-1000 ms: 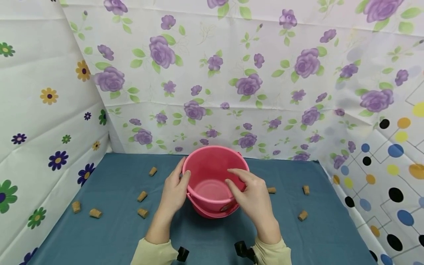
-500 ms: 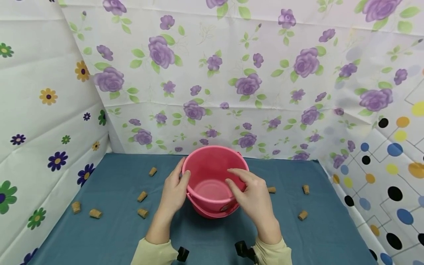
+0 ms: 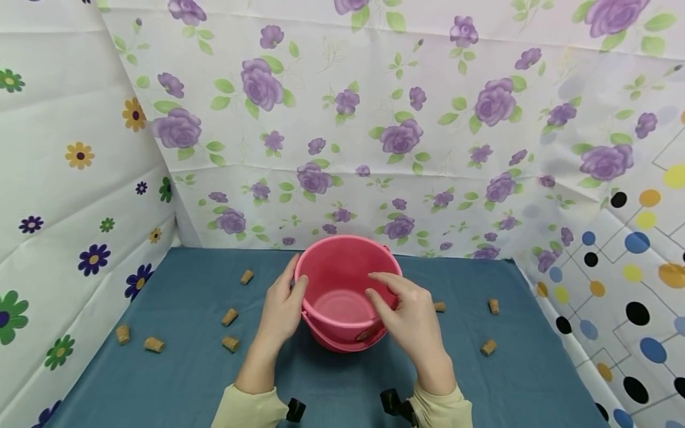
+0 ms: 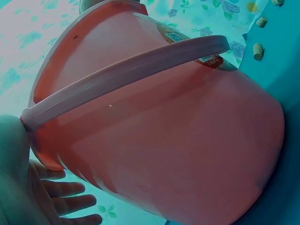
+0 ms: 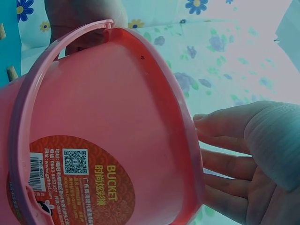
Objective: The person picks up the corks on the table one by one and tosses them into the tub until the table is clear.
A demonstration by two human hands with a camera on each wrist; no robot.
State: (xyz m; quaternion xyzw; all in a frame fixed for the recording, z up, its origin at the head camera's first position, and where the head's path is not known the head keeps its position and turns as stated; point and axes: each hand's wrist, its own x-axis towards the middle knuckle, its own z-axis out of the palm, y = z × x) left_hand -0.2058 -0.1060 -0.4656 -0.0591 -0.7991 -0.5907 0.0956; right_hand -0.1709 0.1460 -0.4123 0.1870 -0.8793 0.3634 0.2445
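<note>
A pink plastic bucket (image 3: 342, 306) stands upright on the blue cloth, its mouth tilted into the head view; only bare pink inside shows. Its handle (image 4: 126, 75) hangs down on the near side, by a printed label (image 5: 84, 178). At the left rim is my left hand (image 3: 280, 306), thumb by the rim, fingers straight along the outside in the left wrist view. My right hand (image 3: 412, 312) is at the right rim, thumb and forefinger apart over the mouth. In the right wrist view its thumb tip meets the rim's edge; other fingers reach partly out of sight behind it.
Several cork stoppers lie scattered left of the bucket, among them one cork (image 3: 229, 317) near my left hand. On the right are more, such as a cork (image 3: 488, 347); another cork (image 3: 439, 307) lies close behind my right hand. Patterned cloth walls (image 3: 342, 196) enclose the table.
</note>
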